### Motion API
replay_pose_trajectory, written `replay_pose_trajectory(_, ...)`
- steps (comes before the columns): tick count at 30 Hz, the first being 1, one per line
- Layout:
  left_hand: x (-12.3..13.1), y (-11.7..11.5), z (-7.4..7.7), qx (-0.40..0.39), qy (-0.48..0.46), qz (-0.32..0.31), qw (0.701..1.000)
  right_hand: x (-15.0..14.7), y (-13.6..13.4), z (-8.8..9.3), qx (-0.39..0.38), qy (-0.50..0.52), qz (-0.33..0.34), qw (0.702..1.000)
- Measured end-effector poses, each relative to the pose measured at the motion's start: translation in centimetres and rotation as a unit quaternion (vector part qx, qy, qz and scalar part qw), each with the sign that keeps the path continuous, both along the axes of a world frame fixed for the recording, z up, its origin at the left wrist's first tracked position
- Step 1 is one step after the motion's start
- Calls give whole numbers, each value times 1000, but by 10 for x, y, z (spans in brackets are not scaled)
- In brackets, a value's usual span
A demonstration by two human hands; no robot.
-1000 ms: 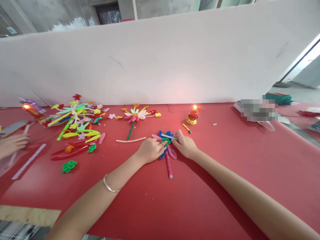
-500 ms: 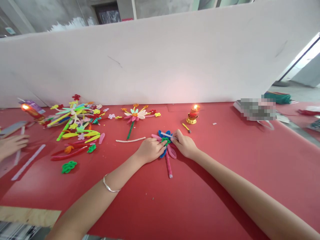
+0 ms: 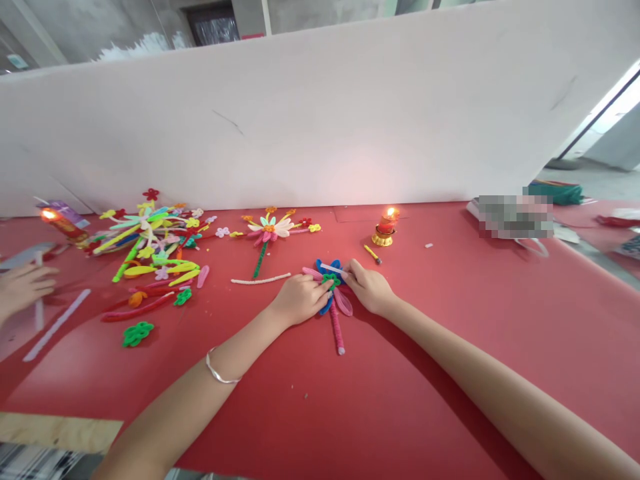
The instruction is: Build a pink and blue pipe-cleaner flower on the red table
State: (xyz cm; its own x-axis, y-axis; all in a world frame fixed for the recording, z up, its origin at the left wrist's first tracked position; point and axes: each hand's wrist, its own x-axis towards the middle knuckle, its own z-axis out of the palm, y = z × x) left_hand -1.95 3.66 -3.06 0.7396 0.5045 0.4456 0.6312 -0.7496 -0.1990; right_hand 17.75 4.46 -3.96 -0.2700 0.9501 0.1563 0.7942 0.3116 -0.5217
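A pipe-cleaner flower (image 3: 343,303) with blue and pink petals, a green centre and a pink wrapped stem lies on the red table. My left hand (image 3: 299,299), a silver bangle on its wrist, is closed on the flower's left side, fingertips pressing the green centre. Pinched in my right hand (image 3: 369,285) is a thin whitish translucent stick, which looks like a glue stick (image 3: 331,269); it lies across the blue petals. To the left, a white pipe cleaner (image 3: 261,279) rests below a finished-looking flower (image 3: 270,230) with white and pink petals and a green stem.
A lit red candle (image 3: 387,225) in a gold holder stands behind my right hand, beside a short yellow stub (image 3: 373,254). Further left are a pile of pipe-cleaner pieces (image 3: 155,240), another lit candle (image 3: 60,223) and another person's hand (image 3: 25,287). A white board (image 3: 300,127) rises behind.
My hands, the flower and the stick hold almost the same position. At far left, the other person's hand and the pale stick in it have shifted slightly.
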Motion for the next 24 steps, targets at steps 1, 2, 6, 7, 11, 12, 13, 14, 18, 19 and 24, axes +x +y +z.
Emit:
replay_pose_trajectory(1,0,0,0,-2,0,2,1000,0,0,0,1,-1,0,1000)
replay_pose_trajectory(2,0,0,0,-4,1,3,1000,0,0,0,1,-1,0,1000)
replay_pose_trajectory(6,0,0,1,-5,2,3,1000,0,1,-1,5,-7,0,1000)
replay_pose_trajectory(7,0,0,1,-5,2,2,1000,0,1,-1,7,-10,0,1000)
replay_pose_trajectory(11,0,0,0,-4,-4,0,1000,0,0,0,12,-22,2,1000)
replay_pose_trajectory(12,0,0,-1,-4,-4,-1,1000,0,0,1,11,-24,2,1000)
replay_pose_trajectory(13,-1,0,-1,-3,-3,-1,1000,0,0,1,9,-27,2,1000)
replay_pose_trajectory(14,-1,0,-1,-3,-1,-1,1000,0,0,1,6,-30,2,1000)
replay_pose_trajectory(18,-1,0,-1,-1,5,0,1000,0,1,0,12,-25,10,1000)
replay_pose_trajectory(19,-1,0,-1,-2,6,-1,1000,0,1,-1,17,-23,12,1000)
replay_pose_trajectory(24,0,0,0,-14,6,-3,1000,0,0,0,21,-30,9,999)
